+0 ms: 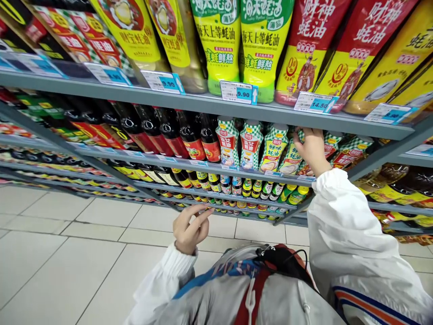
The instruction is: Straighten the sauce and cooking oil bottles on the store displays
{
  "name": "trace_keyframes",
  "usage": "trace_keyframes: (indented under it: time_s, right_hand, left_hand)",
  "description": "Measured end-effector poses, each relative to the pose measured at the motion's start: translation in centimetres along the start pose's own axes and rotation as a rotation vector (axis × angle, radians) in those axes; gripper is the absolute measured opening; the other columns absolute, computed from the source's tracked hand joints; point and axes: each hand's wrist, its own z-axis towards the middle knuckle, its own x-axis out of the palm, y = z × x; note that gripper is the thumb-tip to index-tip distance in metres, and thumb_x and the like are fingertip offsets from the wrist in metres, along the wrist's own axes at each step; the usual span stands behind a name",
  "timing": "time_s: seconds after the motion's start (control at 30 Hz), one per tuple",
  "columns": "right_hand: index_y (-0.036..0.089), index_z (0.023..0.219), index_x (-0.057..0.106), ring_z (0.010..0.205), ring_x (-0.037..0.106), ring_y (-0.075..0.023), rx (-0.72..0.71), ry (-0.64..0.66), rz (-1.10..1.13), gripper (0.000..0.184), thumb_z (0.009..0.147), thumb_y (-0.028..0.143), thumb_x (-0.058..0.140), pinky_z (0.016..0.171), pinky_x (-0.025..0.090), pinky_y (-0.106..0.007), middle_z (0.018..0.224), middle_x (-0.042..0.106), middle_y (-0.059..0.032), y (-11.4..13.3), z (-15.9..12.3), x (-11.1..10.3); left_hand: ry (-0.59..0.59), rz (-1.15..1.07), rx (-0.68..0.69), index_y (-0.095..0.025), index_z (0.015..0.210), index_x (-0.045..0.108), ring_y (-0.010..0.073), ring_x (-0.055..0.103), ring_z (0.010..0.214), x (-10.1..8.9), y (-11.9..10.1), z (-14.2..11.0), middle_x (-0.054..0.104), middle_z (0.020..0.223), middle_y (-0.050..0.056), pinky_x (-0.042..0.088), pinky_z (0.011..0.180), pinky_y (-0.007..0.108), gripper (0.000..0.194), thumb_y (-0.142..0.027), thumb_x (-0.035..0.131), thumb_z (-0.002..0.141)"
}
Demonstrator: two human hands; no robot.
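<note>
My right hand (311, 146) reaches onto the second shelf and is closed around the upper part of an oyster sauce bottle (291, 159) with a green-and-white checkered label. The fingertips and the bottle's cap are partly hidden under the shelf above. On the left stand similar checkered bottles, one with a yellow label (273, 151) and two with red labels, the nearer being this bottle (249, 146). More checkered bottles (352, 151) stand right of the hand. My left hand (191, 227) hovers in front of the lower shelves, fingers loosely bent and apart, holding nothing.
Large oyster sauce bottles (221, 49) line the top shelf (203, 100), whose front edge carries price tags (238, 92). Dark sauce bottles (162, 131) stand farther left. Small jars (237, 185) fill the lower shelves. A slanting upright (375, 151) is at right; floor tiles (91, 266) lie below.
</note>
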Motion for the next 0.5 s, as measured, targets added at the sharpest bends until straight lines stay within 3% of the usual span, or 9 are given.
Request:
trace_keyframes:
  time_s: [0.07, 0.13, 0.2, 0.3, 0.37, 0.4, 0.5]
  right_hand:
    - [0.014, 0.124, 0.060, 0.120, 0.054, -0.0343, -0.047, 0.026, 0.024, 0.036, 0.097, 0.033, 0.047, 0.110, 0.040, -0.052, 0.124, 0.063, -0.0196, 0.2, -0.7, -1.3]
    - [0.015, 0.137, 0.053, 0.130, 0.050, -0.0345, -0.108, 0.020, 0.054, 0.046, 0.097, 0.037, 0.048, 0.112, 0.039, -0.054, 0.135, 0.058, -0.0198, 0.3, -3.4, -2.7]
    - [0.018, 0.142, 0.050, 0.134, 0.049, -0.0330, -0.148, -0.048, 0.084, 0.050, 0.096, 0.037, 0.051, 0.112, 0.041, -0.054, 0.140, 0.057, -0.0175, 0.0, -8.4, -3.2]
    - [0.023, 0.116, 0.063, 0.107, 0.066, -0.0268, -0.172, -0.173, 0.101, 0.028, 0.091, 0.030, 0.053, 0.097, 0.052, -0.048, 0.106, 0.070, -0.0098, -1.0, -18.3, -1.5]
    - [0.021, 0.104, 0.065, 0.097, 0.067, -0.0248, -0.153, 0.028, 0.092, 0.020, 0.093, 0.030, 0.052, 0.091, 0.055, -0.043, 0.095, 0.071, -0.0086, -2.0, -23.7, 1.1]
    - [0.019, 0.110, 0.065, 0.102, 0.066, -0.0255, -0.110, 0.162, 0.081, 0.025, 0.095, 0.030, 0.049, 0.094, 0.054, -0.042, 0.103, 0.071, -0.0114, -2.6, -25.4, 2.5]
    - [0.007, 0.135, 0.056, 0.126, 0.056, -0.0293, 0.017, 0.492, -0.035, 0.044, 0.099, 0.032, 0.047, 0.108, 0.046, -0.042, 0.133, 0.063, -0.0214, -4.4, -27.0, 6.5]
  left_hand:
    - [0.002, -0.010, 0.015, -0.023, 0.104, 0.076, 0.0183, 0.072, 0.085, 0.4, -0.3, 0.1, 0.074, 0.099, 0.008, 0.059, 0.071, 0.028, 0.043, 0.007, 0.060, 0.078]
    - [-0.001, -0.017, 0.024, -0.023, 0.104, 0.076, 0.0180, 0.071, 0.085, 0.9, -0.5, 0.1, 0.074, 0.099, 0.008, 0.059, 0.071, 0.028, 0.042, 0.007, 0.060, 0.078]
    - [-0.006, -0.025, 0.013, -0.023, 0.104, 0.075, 0.0182, 0.072, 0.085, 1.2, -0.8, 0.0, 0.074, 0.099, 0.008, 0.059, 0.071, 0.028, 0.042, 0.006, 0.060, 0.079]
    - [0.002, -0.019, -0.022, -0.025, 0.105, 0.075, 0.0183, 0.072, 0.086, 1.6, -1.4, -0.2, 0.073, 0.099, 0.007, 0.060, 0.071, 0.030, 0.041, 0.005, 0.059, 0.080]
    - [0.028, -0.013, -0.031, -0.026, 0.105, 0.075, 0.0181, 0.071, 0.085, 1.7, -1.8, -0.4, 0.074, 0.100, 0.007, 0.059, 0.071, 0.030, 0.042, 0.004, 0.059, 0.081]
    - [0.041, -0.014, -0.032, -0.026, 0.105, 0.075, 0.0178, 0.071, 0.084, 1.8, -2.0, -0.6, 0.074, 0.101, 0.007, 0.059, 0.071, 0.030, 0.042, 0.004, 0.059, 0.081]
    - [0.078, -0.055, -0.067, -0.027, 0.107, 0.075, 0.0175, 0.071, 0.084, 2.4, -3.1, -1.3, 0.074, 0.101, 0.006, 0.058, 0.070, 0.029, 0.041, 0.002, 0.058, 0.082]
